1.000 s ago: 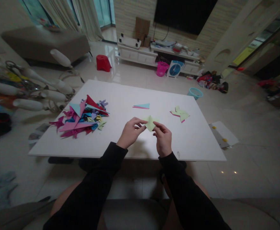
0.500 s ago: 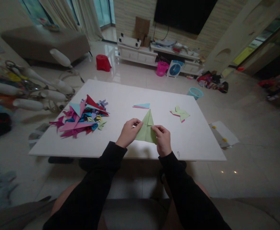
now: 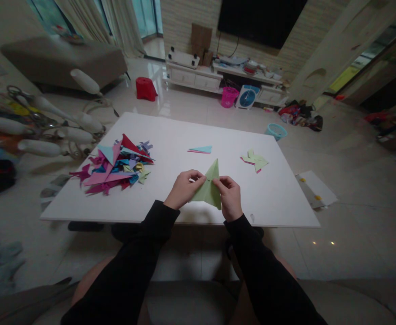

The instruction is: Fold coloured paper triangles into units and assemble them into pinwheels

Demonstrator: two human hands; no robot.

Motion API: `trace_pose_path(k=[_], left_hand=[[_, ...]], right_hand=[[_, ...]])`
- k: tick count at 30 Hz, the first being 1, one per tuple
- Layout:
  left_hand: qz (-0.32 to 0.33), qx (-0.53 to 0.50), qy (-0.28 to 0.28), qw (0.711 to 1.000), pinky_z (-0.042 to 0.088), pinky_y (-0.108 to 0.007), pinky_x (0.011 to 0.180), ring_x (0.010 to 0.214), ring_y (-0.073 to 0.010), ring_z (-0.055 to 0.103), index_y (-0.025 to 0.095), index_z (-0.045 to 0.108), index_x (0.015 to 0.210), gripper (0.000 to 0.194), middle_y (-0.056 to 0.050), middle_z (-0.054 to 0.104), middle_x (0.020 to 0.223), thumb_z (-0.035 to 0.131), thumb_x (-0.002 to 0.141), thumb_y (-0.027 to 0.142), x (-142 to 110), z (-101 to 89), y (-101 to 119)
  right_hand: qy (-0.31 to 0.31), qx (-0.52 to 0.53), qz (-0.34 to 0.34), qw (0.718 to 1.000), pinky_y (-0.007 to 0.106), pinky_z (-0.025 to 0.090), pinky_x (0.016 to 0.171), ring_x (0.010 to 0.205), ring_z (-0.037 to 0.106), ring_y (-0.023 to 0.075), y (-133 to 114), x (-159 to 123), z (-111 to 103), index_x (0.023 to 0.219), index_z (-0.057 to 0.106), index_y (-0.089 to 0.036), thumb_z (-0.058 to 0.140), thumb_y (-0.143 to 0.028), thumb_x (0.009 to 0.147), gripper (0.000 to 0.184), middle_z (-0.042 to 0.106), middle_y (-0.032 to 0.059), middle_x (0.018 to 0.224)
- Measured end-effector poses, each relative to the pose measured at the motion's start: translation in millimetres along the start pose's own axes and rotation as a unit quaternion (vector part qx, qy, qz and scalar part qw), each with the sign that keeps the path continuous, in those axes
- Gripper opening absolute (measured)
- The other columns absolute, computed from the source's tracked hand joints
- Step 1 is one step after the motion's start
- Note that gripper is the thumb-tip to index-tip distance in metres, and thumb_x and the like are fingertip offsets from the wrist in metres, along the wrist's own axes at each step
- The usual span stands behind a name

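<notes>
A light green folded paper (image 3: 212,194) with a pointed top is held between my two hands over the near part of the white table (image 3: 171,131). My left hand (image 3: 183,187) pinches its left side between thumb and fingers. On the opposite side, my right hand (image 3: 230,192) is closed on the right edge, its thumb and index finger near the middle crease. The sheet bends along its centre line, the tip pointing away from me. Just beyond it lies a thin blue and pink folded paper (image 3: 201,149).
At the table's left is a heap of colourful folded papers (image 3: 115,167). A green and pink folded paper piece (image 3: 255,160) lies to the right. Past the table stand a red stool (image 3: 145,89), a pink basket (image 3: 229,97) and a blue basket (image 3: 276,131).
The green paper has tilted and folded more along its centre, and its tip has shifted slightly right and nearer. My hands have drawn a little closer together, still gripping it.
</notes>
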State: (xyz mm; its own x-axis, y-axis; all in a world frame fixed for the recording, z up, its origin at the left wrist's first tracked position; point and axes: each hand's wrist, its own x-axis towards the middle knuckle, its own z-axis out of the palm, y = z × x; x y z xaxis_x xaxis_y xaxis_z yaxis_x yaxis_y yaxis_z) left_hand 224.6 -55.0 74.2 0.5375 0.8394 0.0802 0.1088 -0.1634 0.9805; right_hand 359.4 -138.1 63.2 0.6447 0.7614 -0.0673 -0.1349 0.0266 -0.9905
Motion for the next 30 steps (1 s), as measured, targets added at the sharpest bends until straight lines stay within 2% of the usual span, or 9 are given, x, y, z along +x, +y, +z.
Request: trace_pose_path(k=[6, 9, 13, 17, 20, 23, 26, 28, 30], left_hand=[[0.024, -0.056, -0.031, 0.998, 0.053, -0.032, 0.078, 0.088, -0.0200, 0.066, 0.017, 0.072, 0.081, 0.027, -0.007, 0.073, 0.089, 0.065, 0.086, 0.043, 1.3, 0.4, 0.4], [0.003, -0.090, -0.025, 0.996, 0.054, -0.031, 0.073, 0.087, -0.0195, 0.067, 0.016, 0.066, 0.087, 0.025, -0.007, 0.072, 0.091, 0.075, 0.078, 0.038, 1.6, 1.5, -2.2], [-0.021, -0.117, -0.019, 0.993, 0.054, -0.029, 0.066, 0.079, -0.0186, 0.068, 0.017, 0.061, 0.098, 0.037, -0.004, 0.069, 0.082, 0.081, 0.070, 0.031, 1.1, 1.2, -3.7], [-0.020, -0.115, 0.019, 0.993, 0.053, -0.028, 0.066, 0.074, -0.0170, 0.066, 0.017, 0.062, 0.095, 0.035, -0.002, 0.067, 0.077, 0.081, 0.069, 0.029, 1.5, -0.9, -3.2], [-0.005, -0.104, 0.046, 0.994, 0.051, -0.027, 0.067, 0.074, -0.0153, 0.065, 0.017, 0.061, 0.084, 0.026, -0.001, 0.066, 0.077, 0.079, 0.069, 0.029, 1.9, -2.2, -2.7], [-0.003, -0.095, 0.023, 0.995, 0.050, -0.027, 0.065, 0.070, -0.0144, 0.063, 0.017, 0.060, 0.076, 0.020, -0.001, 0.066, 0.076, 0.076, 0.072, 0.029, 1.5, -4.0, -1.1], [0.006, -0.076, -0.023, 0.997, 0.053, -0.029, 0.069, 0.074, -0.0165, 0.066, 0.016, 0.069, 0.089, 0.014, -0.004, 0.071, 0.084, 0.068, 0.079, 0.025, 0.4, -7.3, 1.8], [0.041, -0.038, -0.052, 0.997, 0.055, -0.031, 0.075, 0.082, -0.0180, 0.067, 0.017, 0.073, 0.100, 0.021, -0.006, 0.073, 0.093, 0.061, 0.084, 0.023, -0.9, -9.9, 3.0], [0.102, 0.029, -0.065, 0.992, 0.055, -0.032, 0.079, 0.089, -0.0185, 0.067, 0.019, 0.075, 0.104, 0.023, -0.007, 0.072, 0.099, 0.060, 0.086, 0.021, -2.8, -12.0, 2.5]], right_hand=[[-0.019, -0.013, 0.008, 1.000, 0.028, 0.044, 0.067, 0.068, 0.056, 0.0140, -2.4, -1.9, 1.1, 0.070, 0.066, -0.019, 0.082, -0.042, 0.066, 0.029, 0.066, -0.0018, 0.070], [-0.062, -0.031, 0.014, 0.997, 0.028, 0.043, 0.066, 0.067, 0.056, 0.0138, -4.2, -3.7, 2.9, 0.070, 0.070, -0.018, 0.082, -0.040, 0.065, 0.026, 0.067, -0.0012, 0.068], [-0.117, -0.062, 0.022, 0.991, 0.027, 0.041, 0.064, 0.067, 0.056, 0.0142, -6.2, -6.1, 5.1, 0.069, 0.072, -0.018, 0.076, -0.034, 0.067, 0.017, 0.068, -0.0008, 0.066], [-0.125, -0.050, 0.041, 0.990, 0.026, 0.040, 0.061, 0.067, 0.062, 0.0146, -8.1, -6.9, 6.0, 0.076, 0.072, -0.019, 0.069, -0.035, 0.072, 0.017, 0.070, 0.0001, 0.071], [-0.133, -0.036, 0.040, 0.990, 0.026, 0.042, 0.061, 0.068, 0.065, 0.0154, -9.4, -6.9, 6.7, 0.083, 0.070, -0.019, 0.074, -0.035, 0.069, 0.022, 0.071, 0.0003, 0.074], [-0.128, -0.023, 0.032, 0.991, 0.027, 0.043, 0.063, 0.067, 0.064, 0.0154, -10.2, -5.9, 6.3, 0.083, 0.065, -0.019, 0.077, -0.029, 0.065, 0.024, 0.070, -0.0010, 0.068], [-0.121, -0.012, 0.032, 0.992, 0.026, 0.043, 0.062, 0.063, 0.062, 0.0140, -10.4, -3.9, 3.2, 0.083, 0.063, -0.020, 0.073, -0.025, 0.065, 0.022, 0.068, -0.0031, 0.065], [-0.129, -0.010, 0.043, 0.991, 0.026, 0.043, 0.061, 0.061, 0.061, 0.0133, -10.1, -3.1, -0.1, 0.083, 0.062, -0.020, 0.071, -0.024, 0.065, 0.021, 0.067, -0.0043, 0.064], [-0.142, 0.002, 0.058, 0.988, 0.025, 0.041, 0.059, 0.057, 0.056, 0.0117, -9.8, -3.3, -3.7, 0.083, 0.062, -0.020, 0.069, -0.023, 0.065, 0.020, 0.062, -0.0061, 0.060]])
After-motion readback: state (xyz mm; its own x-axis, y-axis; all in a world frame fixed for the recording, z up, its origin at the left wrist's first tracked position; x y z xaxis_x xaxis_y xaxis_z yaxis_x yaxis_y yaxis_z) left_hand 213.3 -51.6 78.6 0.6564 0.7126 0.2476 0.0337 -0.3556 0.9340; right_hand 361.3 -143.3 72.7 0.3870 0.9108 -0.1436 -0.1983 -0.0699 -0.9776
